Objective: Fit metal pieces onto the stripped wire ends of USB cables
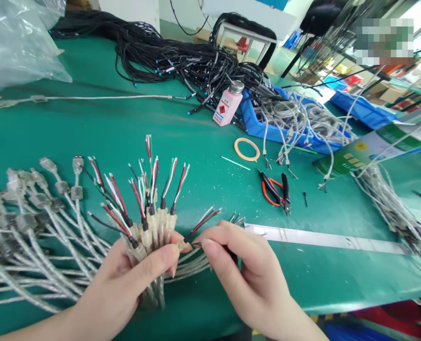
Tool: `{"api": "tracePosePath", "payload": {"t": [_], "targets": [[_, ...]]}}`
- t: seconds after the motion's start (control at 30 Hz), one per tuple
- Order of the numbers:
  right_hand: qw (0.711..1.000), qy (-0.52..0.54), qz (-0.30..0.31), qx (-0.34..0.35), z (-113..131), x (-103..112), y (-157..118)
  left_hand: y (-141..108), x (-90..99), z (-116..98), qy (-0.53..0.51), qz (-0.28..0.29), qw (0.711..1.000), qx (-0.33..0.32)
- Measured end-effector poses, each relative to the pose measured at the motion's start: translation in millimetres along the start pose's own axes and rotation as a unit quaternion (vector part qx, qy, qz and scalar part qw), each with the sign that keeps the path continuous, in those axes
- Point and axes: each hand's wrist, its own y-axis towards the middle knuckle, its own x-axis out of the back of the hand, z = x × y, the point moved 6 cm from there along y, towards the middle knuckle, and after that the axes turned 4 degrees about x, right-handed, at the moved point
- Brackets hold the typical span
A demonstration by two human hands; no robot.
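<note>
My left hand (121, 279) is closed around a bundle of grey braided cables (157, 237). Their stripped ends point up, with red, white, green and black wires (153, 182) fanned out above the clear connectors. Between thumb and fingers, one cable end (182, 245) sticks out to the right, its wires spread. At that end, my right hand (249, 270) pinches a thin dark piece (196, 244). Most of this piece is hidden by the fingers, so I cannot tell whether it is a wire or a tool tip. More wire ends (236, 219) show behind the right hand.
USB-ended cables (36, 213) lie at left. Black cables (153, 52) heap at the back, near a pink bottle (227, 105) and a blue bin (248, 116) of cables. A tape ring (246, 149), cutters (275, 189) and a steel ruler (324, 238) lie on the green mat (107, 118).
</note>
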Motion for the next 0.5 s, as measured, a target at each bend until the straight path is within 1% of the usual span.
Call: {"api": "tracePosePath", "payload": {"t": [0.1, 0.3, 0.5], "targets": [[0.999, -0.041, -0.011, 0.033, 3, -1, -1, 0, 0.5, 3, -0.011, 0.000, 1.000, 0.010], [0.994, -0.097, -0.005, 0.052, 4, -3, -6, 1, 1.7, 6, -0.040, -0.003, 0.999, 0.020], [0.987, -0.133, -0.030, 0.080, 12, -1, -2, -4, 4.5, 7, -0.040, -0.002, 0.999, 0.026]]}}
